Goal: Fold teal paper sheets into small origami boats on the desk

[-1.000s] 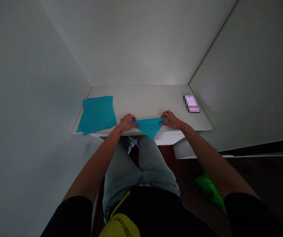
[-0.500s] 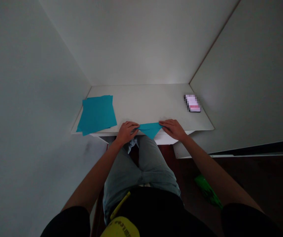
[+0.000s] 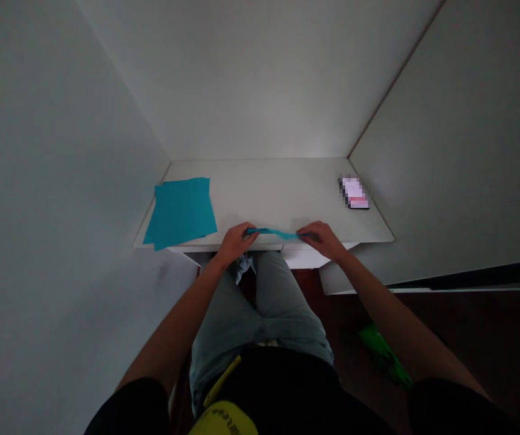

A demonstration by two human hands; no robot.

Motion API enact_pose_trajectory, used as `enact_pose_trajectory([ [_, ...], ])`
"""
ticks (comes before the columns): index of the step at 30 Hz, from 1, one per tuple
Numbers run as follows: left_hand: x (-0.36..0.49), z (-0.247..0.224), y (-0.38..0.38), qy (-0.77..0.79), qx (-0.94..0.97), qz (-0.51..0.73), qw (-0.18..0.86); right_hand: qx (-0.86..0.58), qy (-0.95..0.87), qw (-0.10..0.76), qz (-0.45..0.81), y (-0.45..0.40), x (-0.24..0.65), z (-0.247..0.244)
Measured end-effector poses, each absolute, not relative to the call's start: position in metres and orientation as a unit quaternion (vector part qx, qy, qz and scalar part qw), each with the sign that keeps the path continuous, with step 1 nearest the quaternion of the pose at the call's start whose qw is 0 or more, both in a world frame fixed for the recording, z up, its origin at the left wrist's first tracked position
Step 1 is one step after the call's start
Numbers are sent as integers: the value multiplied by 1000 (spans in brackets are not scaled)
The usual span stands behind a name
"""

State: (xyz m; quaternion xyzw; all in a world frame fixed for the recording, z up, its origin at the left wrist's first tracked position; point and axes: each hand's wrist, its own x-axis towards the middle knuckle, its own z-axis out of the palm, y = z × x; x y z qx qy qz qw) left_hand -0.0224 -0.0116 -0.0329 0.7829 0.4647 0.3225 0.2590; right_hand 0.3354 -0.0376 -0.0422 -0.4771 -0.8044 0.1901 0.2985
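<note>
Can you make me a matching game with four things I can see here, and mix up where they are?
Things:
1. Phone
2. Thin blue strip
3. Flat blue sheets
4. Bright green thing

Places:
A. Left part of the white table
B. Down by the dark floor
C. Right part of the white table
D. Between the left hand and right hand

Right pairs: 1-C, 2-D, 3-A, 4-B

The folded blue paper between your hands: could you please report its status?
Left hand and right hand pinching opposite ends; thin folded blue paper at near table edge; nothing visible between hands blocking it.
</note>
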Motion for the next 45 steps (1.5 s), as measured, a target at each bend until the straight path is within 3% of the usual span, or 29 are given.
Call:
enact_pose_trajectory([
  [6, -4, -33, 22, 485, 672, 415, 375, -540, -655, 424, 315, -3, 319, -42],
  [10, 1, -36, 29, 495, 645, 430, 392, -558, -625, 468, 281, 16, 308, -45],
  [40, -5, -42, 23, 521, 658, 411, 355, -554, -664, 432, 257, 5, 301, -42],
  [45, -4, -39, 22, 514, 696, 398, 305, -556, -668, 426, 252, 5, 301, -41],
])
